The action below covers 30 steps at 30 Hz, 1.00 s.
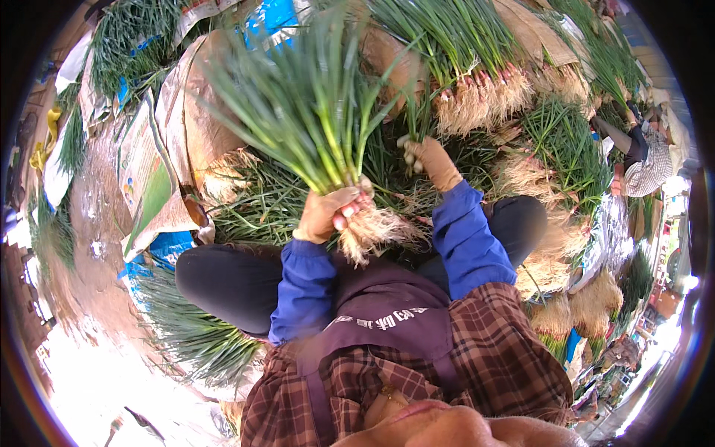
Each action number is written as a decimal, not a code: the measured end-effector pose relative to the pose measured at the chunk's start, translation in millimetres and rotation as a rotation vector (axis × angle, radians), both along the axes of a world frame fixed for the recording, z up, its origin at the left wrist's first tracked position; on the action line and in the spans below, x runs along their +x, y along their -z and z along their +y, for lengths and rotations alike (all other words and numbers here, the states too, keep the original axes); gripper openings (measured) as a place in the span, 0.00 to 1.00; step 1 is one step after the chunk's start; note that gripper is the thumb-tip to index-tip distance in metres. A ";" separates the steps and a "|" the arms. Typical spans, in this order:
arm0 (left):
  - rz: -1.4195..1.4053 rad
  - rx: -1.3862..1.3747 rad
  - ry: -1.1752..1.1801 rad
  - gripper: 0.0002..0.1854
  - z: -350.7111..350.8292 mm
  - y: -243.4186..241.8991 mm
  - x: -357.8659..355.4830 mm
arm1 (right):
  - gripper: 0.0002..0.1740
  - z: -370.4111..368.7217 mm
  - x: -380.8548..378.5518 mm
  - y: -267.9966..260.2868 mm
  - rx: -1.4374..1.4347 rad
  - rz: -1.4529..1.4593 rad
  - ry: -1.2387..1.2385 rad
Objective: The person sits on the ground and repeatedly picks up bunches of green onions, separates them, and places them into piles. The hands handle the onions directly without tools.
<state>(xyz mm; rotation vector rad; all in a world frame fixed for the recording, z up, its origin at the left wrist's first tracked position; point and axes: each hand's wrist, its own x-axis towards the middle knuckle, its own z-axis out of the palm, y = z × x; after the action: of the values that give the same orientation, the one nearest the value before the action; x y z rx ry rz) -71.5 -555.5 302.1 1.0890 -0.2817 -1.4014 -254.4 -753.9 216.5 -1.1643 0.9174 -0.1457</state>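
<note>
My gloved left hand is closed around a thick bunch of green onions. Their pink-white bulbs and pale, stringy roots hang out below the grip, and the leaves fan upward, blurred at the tips. To its right, my gloved right hand has its fingers curled around a few green onion leaves; the lower ends of these are hidden by the fingers. Beneath and between both hands lies a heap of loose leaves and thin onions, set before my crossed legs.
Rooted bundles of green onions lie at the upper right, and more roots pile beside my right knee. Another bunch is by my left knee. Printed sacks stand at left. A person sits at far right.
</note>
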 end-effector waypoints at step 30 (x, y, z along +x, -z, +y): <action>0.528 -0.159 0.068 0.26 -23.7 83.8 -9.9 | 0.19 5.8 -2.6 -0.5 -0.715 0.651 -0.930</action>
<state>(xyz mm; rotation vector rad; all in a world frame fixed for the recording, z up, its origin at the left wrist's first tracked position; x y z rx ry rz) -81.4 -579.2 218.2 0.5551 -0.0445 -1.6411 -256.9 -748.1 217.0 -2.2756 0.7911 0.7594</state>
